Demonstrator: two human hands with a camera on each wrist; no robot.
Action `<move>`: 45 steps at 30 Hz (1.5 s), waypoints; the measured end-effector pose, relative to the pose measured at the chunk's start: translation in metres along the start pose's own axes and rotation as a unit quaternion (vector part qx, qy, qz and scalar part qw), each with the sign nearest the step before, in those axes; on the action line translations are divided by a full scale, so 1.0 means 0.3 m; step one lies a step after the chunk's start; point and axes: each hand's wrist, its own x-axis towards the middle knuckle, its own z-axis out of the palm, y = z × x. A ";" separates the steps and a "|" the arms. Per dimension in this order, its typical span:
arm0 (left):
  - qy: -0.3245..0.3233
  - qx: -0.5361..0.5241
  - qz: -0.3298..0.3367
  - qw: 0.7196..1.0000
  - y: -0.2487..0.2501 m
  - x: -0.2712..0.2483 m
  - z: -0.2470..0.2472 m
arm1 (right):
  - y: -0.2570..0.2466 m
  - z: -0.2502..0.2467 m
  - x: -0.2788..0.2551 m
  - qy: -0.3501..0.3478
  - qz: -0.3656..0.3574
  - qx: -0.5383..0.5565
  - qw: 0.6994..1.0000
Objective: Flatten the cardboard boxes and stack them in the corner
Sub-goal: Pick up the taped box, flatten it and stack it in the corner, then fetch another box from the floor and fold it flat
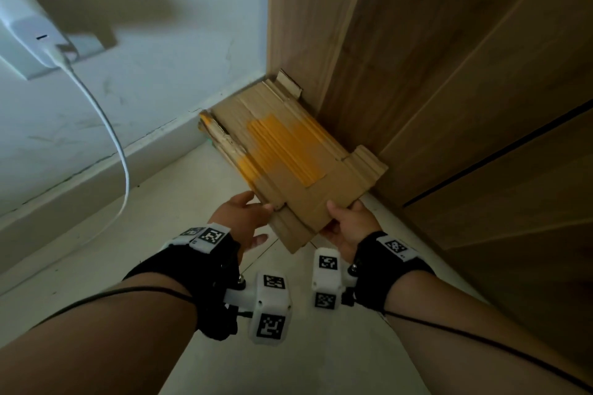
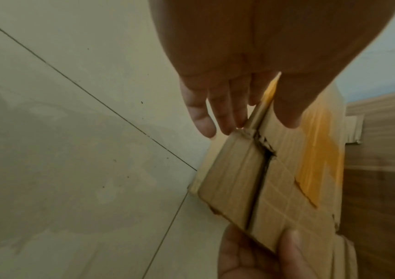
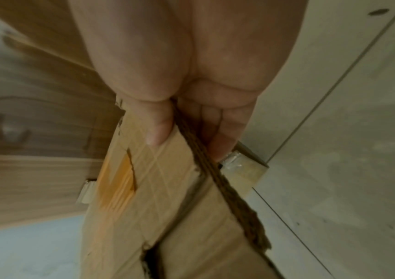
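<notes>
In the corner beside the wooden cabinet (image 1: 449,74): flattened cardboard box (image 1: 288,151), orange tape on its upper face, far end against the baseboard (image 1: 96,183), one long side along the cabinet. Near end raised off the tiled floor (image 1: 179,234), the box tilted. Right hand (image 1: 348,224) pinching the near edge, thumb on top, fingers (image 3: 222,137) beneath. Left hand (image 1: 244,218) at the near left corner, thumb over the face, fingers (image 2: 201,113) straight and spread below the edge, not curled. White charger (image 1: 29,32) plugged into the wall left of the cabinet, its cable (image 1: 118,151) hanging towards the floor.
</notes>
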 end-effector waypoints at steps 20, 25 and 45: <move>-0.025 0.075 0.019 0.997 -0.029 0.029 0.001 | 0.013 0.007 0.117 0.126 -0.013 -0.110 0.986; -0.021 0.085 0.020 0.996 -0.033 0.027 0.001 | 0.045 0.040 0.043 0.107 -0.108 -0.287 0.946; -0.062 0.173 0.088 0.979 0.100 -0.158 0.084 | -0.087 -0.138 -0.264 0.072 -0.118 -0.400 0.906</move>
